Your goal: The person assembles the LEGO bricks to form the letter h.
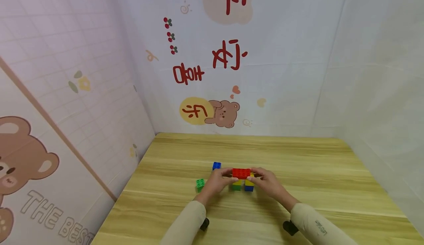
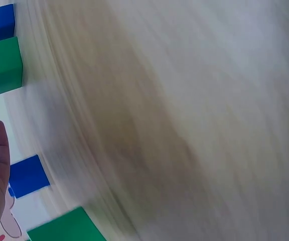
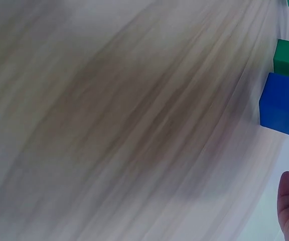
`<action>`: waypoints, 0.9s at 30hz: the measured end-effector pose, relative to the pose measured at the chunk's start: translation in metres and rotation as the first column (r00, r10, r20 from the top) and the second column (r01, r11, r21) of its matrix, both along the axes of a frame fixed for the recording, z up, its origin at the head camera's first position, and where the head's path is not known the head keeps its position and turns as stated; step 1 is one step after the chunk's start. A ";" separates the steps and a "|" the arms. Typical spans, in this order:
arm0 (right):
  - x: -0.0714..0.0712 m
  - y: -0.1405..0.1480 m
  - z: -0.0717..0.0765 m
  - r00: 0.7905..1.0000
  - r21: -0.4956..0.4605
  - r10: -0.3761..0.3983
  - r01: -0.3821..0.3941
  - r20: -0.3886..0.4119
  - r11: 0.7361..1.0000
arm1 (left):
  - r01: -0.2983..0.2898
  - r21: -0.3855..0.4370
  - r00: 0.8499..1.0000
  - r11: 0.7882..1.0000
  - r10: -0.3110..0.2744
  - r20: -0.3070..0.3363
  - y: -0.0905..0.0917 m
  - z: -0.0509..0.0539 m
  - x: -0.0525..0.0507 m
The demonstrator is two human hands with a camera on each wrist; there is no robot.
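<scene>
Both hands hold a long red toy brick (image 1: pixel 241 173), one at each end. The left hand (image 1: pixel 218 180) pinches its left end between thumb and fingers; the right hand (image 1: pixel 267 181) does the same at the right end. Directly beneath are two short stacks: a yellow brick on a green brick (image 1: pixel 236 188) at left, and a yellow brick on a blue brick (image 1: pixel 249 188) at right. Whether the red brick sits on the yellow ones or just above them, I cannot tell. In the wrist views only part of each hand shows, and the red brick is out of sight.
A loose blue brick (image 1: pixel 216 165) lies beyond the left hand, and a loose green brick (image 1: pixel 200 185) lies left of it. The wooden table (image 1: pixel 314 164) meets printed fabric walls at the back and sides. Dark objects sit by both wrists.
</scene>
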State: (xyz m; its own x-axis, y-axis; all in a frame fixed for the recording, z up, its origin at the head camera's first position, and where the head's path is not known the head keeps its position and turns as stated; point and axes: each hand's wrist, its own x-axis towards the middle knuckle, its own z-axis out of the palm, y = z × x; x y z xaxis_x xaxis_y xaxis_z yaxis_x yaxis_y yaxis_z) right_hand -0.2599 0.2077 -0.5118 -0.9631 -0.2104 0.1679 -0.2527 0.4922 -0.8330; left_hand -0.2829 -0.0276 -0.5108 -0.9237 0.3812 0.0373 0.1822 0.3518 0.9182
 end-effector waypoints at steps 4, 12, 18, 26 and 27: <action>-0.001 -0.005 0.001 1.000 0.000 -0.015 0.015 0.015 1.000 | 0.003 -0.008 1.000 1.000 -0.003 -0.013 -0.003 0.000 -0.002; -0.002 -0.005 0.003 0.997 -0.036 -0.036 0.038 0.066 0.999 | 0.001 -0.035 1.000 0.999 -0.001 -0.008 -0.005 0.004 -0.002; -0.001 -0.001 -0.002 0.995 -0.040 -0.046 0.050 0.093 0.998 | 0.000 -0.081 1.000 0.997 -0.001 -0.015 -0.006 0.004 -0.001; 0.001 0.001 -0.006 0.992 -0.062 -0.068 0.075 0.110 0.995 | 0.001 -0.068 1.000 0.998 -0.001 -0.006 -0.008 0.004 0.000; 0.001 0.000 -0.006 0.991 -0.063 -0.068 0.076 0.113 0.995 | 0.003 -0.071 1.000 0.997 -0.004 -0.004 -0.008 0.004 0.000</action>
State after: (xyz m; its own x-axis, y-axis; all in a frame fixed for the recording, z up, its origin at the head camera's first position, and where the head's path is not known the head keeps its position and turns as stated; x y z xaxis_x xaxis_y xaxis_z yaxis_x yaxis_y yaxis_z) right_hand -0.2591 0.2081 -0.5178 -0.9887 -0.1319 0.0707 -0.1230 0.4480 -0.8855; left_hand -0.2826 -0.0359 -0.5066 -0.9222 0.3864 0.0142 0.1878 0.4154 0.8900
